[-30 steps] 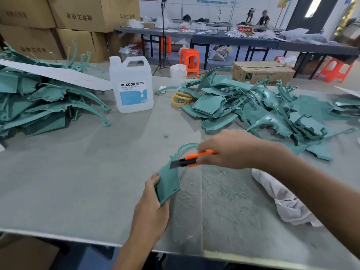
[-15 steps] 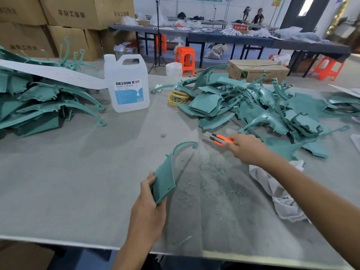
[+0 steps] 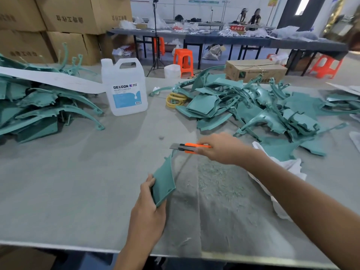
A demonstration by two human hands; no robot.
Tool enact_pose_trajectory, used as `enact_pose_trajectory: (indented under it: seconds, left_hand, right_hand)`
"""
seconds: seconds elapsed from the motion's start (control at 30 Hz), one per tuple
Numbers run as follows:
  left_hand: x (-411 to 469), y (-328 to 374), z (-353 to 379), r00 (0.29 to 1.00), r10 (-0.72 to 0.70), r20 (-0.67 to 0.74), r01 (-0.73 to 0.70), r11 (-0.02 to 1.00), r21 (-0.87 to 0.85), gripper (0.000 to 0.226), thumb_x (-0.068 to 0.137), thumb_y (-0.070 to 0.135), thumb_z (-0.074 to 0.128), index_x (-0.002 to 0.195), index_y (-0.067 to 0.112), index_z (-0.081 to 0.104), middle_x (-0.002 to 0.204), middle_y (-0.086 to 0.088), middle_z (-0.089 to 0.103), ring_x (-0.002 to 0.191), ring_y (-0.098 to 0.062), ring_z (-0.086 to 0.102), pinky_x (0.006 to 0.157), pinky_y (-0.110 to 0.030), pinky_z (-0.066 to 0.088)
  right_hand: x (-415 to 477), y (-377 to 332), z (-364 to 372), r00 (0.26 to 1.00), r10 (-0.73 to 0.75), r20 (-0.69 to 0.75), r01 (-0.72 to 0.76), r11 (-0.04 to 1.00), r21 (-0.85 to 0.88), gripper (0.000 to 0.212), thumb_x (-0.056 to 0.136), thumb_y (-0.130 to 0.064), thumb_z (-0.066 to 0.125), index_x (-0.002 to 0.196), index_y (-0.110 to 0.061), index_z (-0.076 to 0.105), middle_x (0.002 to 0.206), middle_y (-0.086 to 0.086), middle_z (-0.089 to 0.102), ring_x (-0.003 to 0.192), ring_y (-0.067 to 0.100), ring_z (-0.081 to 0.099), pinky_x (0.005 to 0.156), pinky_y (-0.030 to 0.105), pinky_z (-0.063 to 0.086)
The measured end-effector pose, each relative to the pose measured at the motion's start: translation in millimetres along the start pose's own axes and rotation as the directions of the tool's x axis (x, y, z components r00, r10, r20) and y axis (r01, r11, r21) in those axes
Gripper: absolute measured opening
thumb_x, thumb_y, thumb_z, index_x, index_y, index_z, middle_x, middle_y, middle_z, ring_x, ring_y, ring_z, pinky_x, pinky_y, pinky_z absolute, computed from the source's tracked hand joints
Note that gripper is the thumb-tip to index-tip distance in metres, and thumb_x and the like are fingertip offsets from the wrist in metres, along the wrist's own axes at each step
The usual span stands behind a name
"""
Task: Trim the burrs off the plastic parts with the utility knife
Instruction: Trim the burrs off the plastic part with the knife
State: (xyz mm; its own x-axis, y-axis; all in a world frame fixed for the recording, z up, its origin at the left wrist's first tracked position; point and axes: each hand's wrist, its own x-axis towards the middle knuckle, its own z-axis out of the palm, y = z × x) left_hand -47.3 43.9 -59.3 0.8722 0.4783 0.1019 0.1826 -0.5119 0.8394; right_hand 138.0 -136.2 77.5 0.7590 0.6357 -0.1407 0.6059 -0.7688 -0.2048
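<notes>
Both clasping: left grip (image 3: 149,215) the part (image 3: 162,182), right grip (image 3: 220,148) the knife (image 3: 187,147) at its tip.

**Around the grey worktable**

A grey worktable (image 3: 68,182) fills the foreground. On its far left part stands a translucent white jug (image 3: 124,90) with a blue label reading DEXCON, upright, with a moulded handle and a cap. A long white strip (image 3: 48,78) runs leftward from just behind it. To the jug's right lies a small stack of yellow rings (image 3: 175,100). A crumpled white cloth (image 3: 288,170) lies near the right edge.

Beyond the table, printed cardboard boxes (image 3: 78,14) are stacked at the left and a single carton (image 3: 255,72) sits at the right. An orange stool (image 3: 184,61) stands beside a white tub (image 3: 172,71) and near a black tripod (image 3: 155,36). Two people (image 3: 249,16) sit behind long dark tables (image 3: 214,38) strewn with white items.
</notes>
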Motion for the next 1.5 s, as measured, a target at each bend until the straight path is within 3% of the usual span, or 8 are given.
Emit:
enact_pose_trajectory:
  seconds: [0.2, 0.5, 0.63, 0.73, 0.83, 1.0, 1.27, 1.5]
  left_hand:
    - [-0.6, -0.7, 1.1, 1.0, 0.011, 0.017, -0.011, 1.0, -0.007, 0.045, 0.098, 0.04, 0.056, 0.138, 0.039, 0.034, 0.157, 0.02, 0.037, 0.137, -0.018, 0.049, 0.106, -0.037, 0.045]
    - [-1.0, -1.3, -0.5, 1.0, 0.009, 0.013, -0.008, 0.999, -0.044, 0.043, 0.096, 0.042, 0.057, 0.133, 0.047, 0.036, 0.152, 0.025, 0.042, 0.135, -0.009, 0.049, 0.101, -0.025, 0.043]
    - [2.9, -1.5, 0.0, 0.998, -0.054, -0.036, 0.048, 0.986, -0.161, 0.038, 0.085, 0.063, 0.054, 0.12, 0.052, 0.044, 0.133, 0.033, 0.056, 0.117, -0.002, 0.06, 0.088, -0.024, 0.048]
    - [5.5, 0.1, -1.0, 0.994, -0.078, -0.077, 0.058, 0.972, -0.227, 0.052, 0.074, 0.077, 0.048, 0.118, 0.051, 0.048, 0.11, 0.044, 0.059, 0.099, 0.012, 0.059, 0.078, -0.021, 0.047]
    - [5.9, -0.2, 0.0, 0.99, -0.073, -0.123, 0.043, 0.972, -0.232, 0.047, 0.077, 0.066, 0.05, 0.118, 0.044, 0.052, 0.106, 0.04, 0.061, 0.095, 0.01, 0.061, 0.077, -0.024, 0.048]
    - [5.4, -1.0, -1.2, 0.987, -0.083, -0.139, 0.044, 0.963, -0.264, 0.044, 0.079, 0.063, 0.049, 0.115, 0.037, 0.056, 0.101, 0.023, 0.068, 0.086, 0.001, 0.063, 0.071, -0.029, 0.047]
    - [7.5, -1.4, -1.7, 0.984, -0.078, -0.159, 0.039, 0.971, -0.234, 0.039, 0.082, 0.061, 0.051, 0.111, 0.036, 0.057, 0.098, 0.025, 0.067, 0.086, 0.001, 0.062, 0.071, -0.029, 0.046]
    - [1.6, 2.6, 0.5, 0.995, -0.063, -0.083, 0.045, 0.98, -0.195, 0.045, 0.082, 0.058, 0.054, 0.124, 0.043, 0.052, 0.112, 0.042, 0.059, 0.104, 0.008, 0.06, 0.092, -0.028, 0.05]
  right_hand:
    - [34.6, 43.5, 12.7, 0.982, 0.185, 0.048, -0.186, 0.982, 0.034, 0.03, 0.105, -0.041, 0.046, 0.107, -0.022, 0.069, 0.074, 0.007, 0.071, 0.051, 0.02, 0.066, 0.044, 0.025, 0.051]
    - [43.9, 51.5, 12.0, 0.948, 0.318, -0.017, -0.318, 0.938, -0.137, 0.035, 0.104, -0.039, 0.045, 0.104, -0.014, 0.069, 0.07, 0.005, 0.068, 0.052, 0.018, 0.061, 0.054, 0.026, 0.05]
    - [2.3, 25.6, 37.7, 0.946, 0.252, -0.201, -0.173, 0.923, 0.344, 0.028, 0.106, -0.041, 0.043, 0.108, -0.021, 0.062, 0.079, 0.005, 0.067, 0.063, 0.021, 0.065, 0.054, 0.039, 0.057]
    - [-38.6, -11.9, 67.6, 0.946, 0.21, -0.245, 0.013, 0.733, 0.68, 0.013, 0.104, -0.042, 0.05, 0.097, -0.037, 0.061, 0.08, 0.006, 0.066, 0.057, 0.013, 0.061, 0.045, 0.034, 0.054]
    - [-60.6, -47.0, 91.9, 0.966, 0.136, -0.218, 0.09, 0.614, 0.785, 0.006, 0.102, -0.041, 0.055, 0.1, -0.042, 0.061, 0.079, 0.002, 0.067, 0.056, 0.011, 0.06, 0.047, 0.029, 0.051]
    - [-59.2, -75.1, 108.1, 0.976, 0.057, -0.211, 0.137, 0.595, 0.792, 0.015, 0.1, -0.051, 0.05, 0.101, -0.039, 0.059, 0.076, -0.001, 0.068, 0.053, 0.007, 0.059, 0.048, 0.025, 0.048]
    - [-10.6, -43.9, 96.0, 0.939, 0.149, -0.31, 0.042, 0.845, 0.534, 0.031, 0.104, -0.052, 0.044, 0.105, -0.026, 0.059, 0.074, 0.004, 0.067, 0.068, 0.027, 0.065, 0.063, 0.042, 0.053]
    - [23.9, 25.7, 100.6, 0.883, 0.363, -0.297, -0.289, 0.92, 0.263, 0.04, 0.107, -0.05, 0.037, 0.104, -0.016, 0.059, 0.088, 0.008, 0.066, 0.081, 0.033, 0.064, 0.064, 0.037, 0.044]
